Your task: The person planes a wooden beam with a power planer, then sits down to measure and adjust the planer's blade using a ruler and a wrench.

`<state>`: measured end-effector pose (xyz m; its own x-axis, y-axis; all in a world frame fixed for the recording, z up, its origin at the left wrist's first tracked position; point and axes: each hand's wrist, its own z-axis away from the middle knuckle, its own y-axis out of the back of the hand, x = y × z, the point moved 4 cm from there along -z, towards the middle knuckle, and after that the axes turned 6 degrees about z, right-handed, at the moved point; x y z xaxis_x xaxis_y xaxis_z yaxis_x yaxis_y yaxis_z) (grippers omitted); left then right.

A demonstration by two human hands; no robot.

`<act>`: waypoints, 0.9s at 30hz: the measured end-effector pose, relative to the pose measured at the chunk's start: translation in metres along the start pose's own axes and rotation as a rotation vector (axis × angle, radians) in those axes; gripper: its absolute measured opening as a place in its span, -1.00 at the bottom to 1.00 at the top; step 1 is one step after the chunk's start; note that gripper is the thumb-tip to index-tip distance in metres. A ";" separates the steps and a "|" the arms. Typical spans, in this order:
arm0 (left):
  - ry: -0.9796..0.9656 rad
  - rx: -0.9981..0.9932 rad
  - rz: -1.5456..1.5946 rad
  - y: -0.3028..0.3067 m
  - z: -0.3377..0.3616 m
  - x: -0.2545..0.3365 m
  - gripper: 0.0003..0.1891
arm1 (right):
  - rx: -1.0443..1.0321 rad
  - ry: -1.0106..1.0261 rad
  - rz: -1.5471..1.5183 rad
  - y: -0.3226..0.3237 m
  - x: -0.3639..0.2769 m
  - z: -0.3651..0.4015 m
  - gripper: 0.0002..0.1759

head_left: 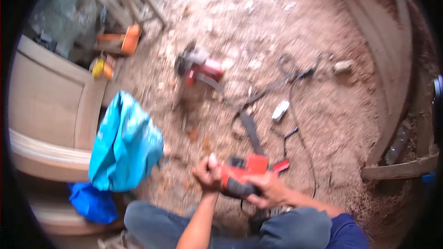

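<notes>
A red and black power tool (235, 180) is held low in front of my knees; motion blur hides its exact kind. My right hand (267, 190) wraps round its dark grip from the right. At the tool's left end, my left hand (207, 174) is closed against it with the thumb uppermost; what lies inside those fingers is partly hidden. A black strap or cord (250, 131) runs on the floor just beyond the tool. Farther off, a second red and grey power tool (205, 69) rests on the ground.
Wood panels (48, 97) stand at left, with a turquoise bag (122, 145) and a blue bag (94, 203) beside them. Curved wooden pieces (387, 64) line the right. Cords (302, 138), a white packet (280, 110) and shavings cover the floor. An orange object (131, 39) sits far left.
</notes>
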<state>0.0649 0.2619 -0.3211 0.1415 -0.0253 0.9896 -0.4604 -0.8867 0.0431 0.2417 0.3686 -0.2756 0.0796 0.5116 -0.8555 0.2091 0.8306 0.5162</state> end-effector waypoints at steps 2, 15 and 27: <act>0.130 -0.160 -0.114 0.008 -0.003 -0.009 -0.67 | -0.007 -0.044 0.021 -0.002 0.002 0.002 -0.43; 0.154 0.025 -0.119 0.002 -0.001 0.000 -0.57 | -0.014 -0.059 -0.048 0.000 -0.006 0.001 -0.41; 0.242 -0.092 -0.122 -0.003 -0.006 -0.001 -0.66 | 0.054 -0.123 -0.031 -0.009 0.004 -0.003 -0.43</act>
<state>0.0609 0.2676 -0.3211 -0.0074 0.2001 0.9797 -0.5317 -0.8306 0.1657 0.2369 0.3642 -0.2834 0.1904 0.4520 -0.8715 0.2655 0.8309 0.4890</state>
